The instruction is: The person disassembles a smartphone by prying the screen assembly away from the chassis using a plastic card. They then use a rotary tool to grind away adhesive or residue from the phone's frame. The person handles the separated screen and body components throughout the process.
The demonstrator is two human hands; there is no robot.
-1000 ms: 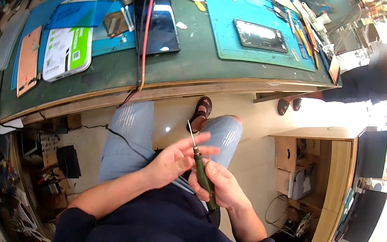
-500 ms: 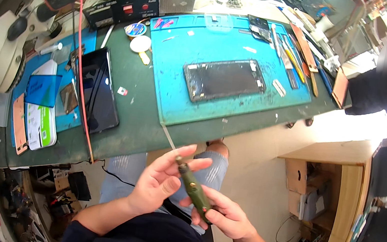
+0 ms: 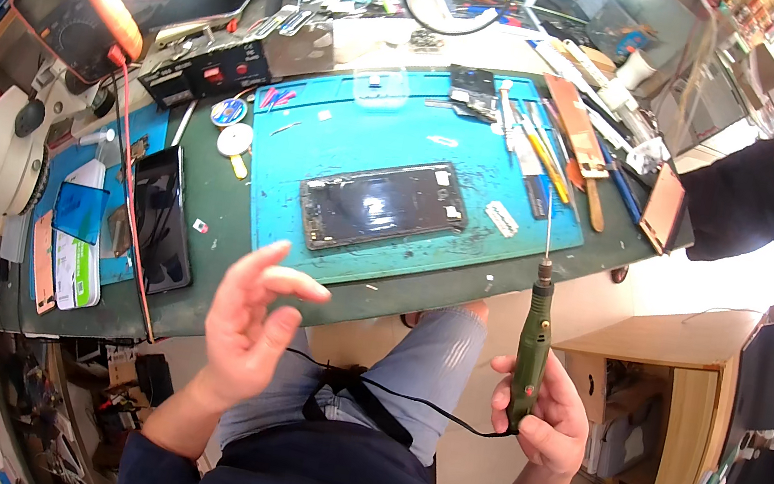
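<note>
Blue mat (image 3: 320,152) beyond; green rotary tool (image 3: 534,341) gripped within right fingers (image 3: 503,394); left fingers (image 3: 297,284) spread, away from it.

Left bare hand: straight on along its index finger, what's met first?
Probably the flat black rectangular device on the large blue mat; depth is unclear, so the left hand may pass above it.

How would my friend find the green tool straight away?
Start at the big blue mat on the table. Just below its near right corner, the green tool sits in the person's right grip. Unlike the slim tools lying on the mat, it's chubby, with a thin metal tip and a black cord.
</note>
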